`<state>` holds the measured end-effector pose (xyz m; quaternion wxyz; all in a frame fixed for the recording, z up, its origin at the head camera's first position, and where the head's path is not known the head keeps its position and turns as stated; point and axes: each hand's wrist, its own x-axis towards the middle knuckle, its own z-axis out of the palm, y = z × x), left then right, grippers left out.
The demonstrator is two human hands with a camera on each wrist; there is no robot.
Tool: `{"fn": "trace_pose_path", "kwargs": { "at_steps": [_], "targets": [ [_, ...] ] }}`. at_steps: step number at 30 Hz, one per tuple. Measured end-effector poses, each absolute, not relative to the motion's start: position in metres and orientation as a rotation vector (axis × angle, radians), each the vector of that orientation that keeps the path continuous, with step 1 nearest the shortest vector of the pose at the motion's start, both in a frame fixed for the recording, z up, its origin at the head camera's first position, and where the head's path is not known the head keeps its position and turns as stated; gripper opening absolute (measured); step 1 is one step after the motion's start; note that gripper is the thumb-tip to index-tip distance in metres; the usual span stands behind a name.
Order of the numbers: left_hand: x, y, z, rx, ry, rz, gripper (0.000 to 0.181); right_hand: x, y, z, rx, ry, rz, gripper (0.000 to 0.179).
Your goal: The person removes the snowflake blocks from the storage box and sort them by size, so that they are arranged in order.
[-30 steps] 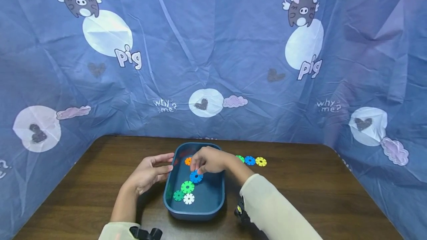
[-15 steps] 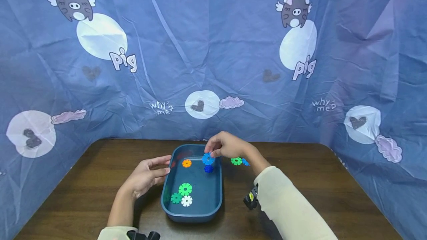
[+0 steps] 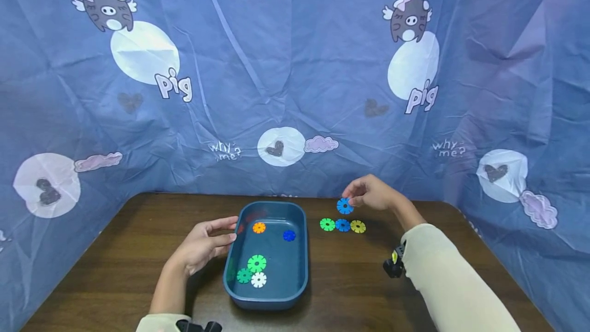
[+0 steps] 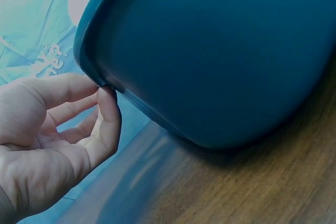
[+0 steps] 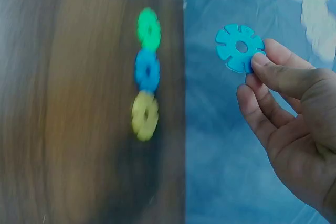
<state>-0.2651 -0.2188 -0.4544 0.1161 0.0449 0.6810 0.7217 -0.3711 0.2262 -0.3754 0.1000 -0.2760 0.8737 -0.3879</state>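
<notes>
My right hand (image 3: 374,193) pinches a blue notched snowflake disc (image 3: 344,206) between thumb and fingertips, above a row of discs on the table. In the right wrist view that disc (image 5: 240,47) faces the camera, its center hole and slots plain to see. The row runs green disc (image 3: 328,224), blue disc (image 3: 343,225), yellow disc (image 3: 358,226), edge to edge. At the left side of a dark blue tray (image 3: 288,265), my left hand (image 3: 205,245) pinches the rim between thumb and index finger, as the left wrist view shows.
Inside the tray lie an orange disc (image 3: 259,227), a dark blue disc (image 3: 289,235), and a cluster of a light green disc (image 3: 256,263), a teal green disc (image 3: 244,276) and a white disc (image 3: 259,279). A blue printed curtain (image 3: 295,91) hangs behind the wooden table (image 3: 359,281).
My right hand has lifted the blue disc out of the tray and carried it right, over the row. The dark blue disc in the tray is uncovered. My left hand has stayed at the rim.
</notes>
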Motion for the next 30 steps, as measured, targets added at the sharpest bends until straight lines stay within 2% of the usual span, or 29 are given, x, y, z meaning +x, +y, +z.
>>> {"fn": "trace_pose_path", "kwargs": {
  "at_steps": [14, 30],
  "targets": [
    [-0.265, -0.221, -0.457, 0.135, 1.99, 2.128, 0.058, -0.363, 0.299, -0.413, -0.5, 2.57, -1.349, 0.02],
    [-0.267, -0.218, -0.455, 0.087, 2.006, 2.116, 0.056, -0.349, 0.301, -0.448, -0.161, 2.445, -1.541, 0.026]
  ]
}}
